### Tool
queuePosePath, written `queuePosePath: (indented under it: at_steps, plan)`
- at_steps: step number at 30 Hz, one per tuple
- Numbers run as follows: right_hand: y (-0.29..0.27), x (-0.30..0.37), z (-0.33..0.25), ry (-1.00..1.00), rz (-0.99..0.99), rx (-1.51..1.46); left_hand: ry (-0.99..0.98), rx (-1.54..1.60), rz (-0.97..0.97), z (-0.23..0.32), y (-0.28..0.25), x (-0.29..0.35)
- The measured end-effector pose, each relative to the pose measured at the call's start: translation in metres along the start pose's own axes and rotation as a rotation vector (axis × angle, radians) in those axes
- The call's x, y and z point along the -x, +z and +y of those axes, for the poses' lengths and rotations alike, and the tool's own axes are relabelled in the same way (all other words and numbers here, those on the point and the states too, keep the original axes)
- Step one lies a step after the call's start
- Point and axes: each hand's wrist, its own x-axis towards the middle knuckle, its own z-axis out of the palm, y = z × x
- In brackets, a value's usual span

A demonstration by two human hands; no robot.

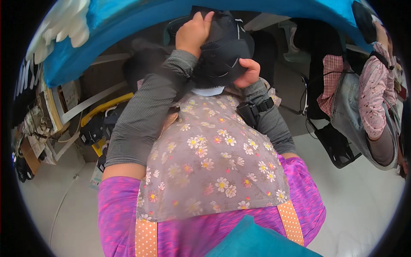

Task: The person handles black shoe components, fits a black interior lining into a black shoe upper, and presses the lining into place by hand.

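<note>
The black fabric piece (220,60) was in both hands, just beyond the flowered apron (218,154) and near the blue worktop (124,21). It looked soft and curved, with a mesh-like panel near its top and small pale marks. The left hand's (192,35) grip pinched its upper edge; the right hand's (248,73) pinched its lower right edge.

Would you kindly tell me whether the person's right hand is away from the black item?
No, the right hand grips the black item at its right side, thumb on top.
</note>
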Motion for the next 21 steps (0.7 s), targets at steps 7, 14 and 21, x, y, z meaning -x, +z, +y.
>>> queuePosePath:
  at_steps: [7, 14, 21]
  plan:
    - [0.011, 0.004, -0.003, -0.034, 0.198, 0.123, 0.039, -0.015, 0.030, 0.012, -0.036, -0.002]
    - [0.002, 0.003, -0.004, -0.002, 0.060, -0.008, 0.048, 0.011, -0.030, 0.018, -0.034, -0.009]
    - [-0.012, -0.001, -0.006, 0.049, -0.005, -0.016, 0.046, 0.054, -0.034, 0.002, -0.006, -0.010]
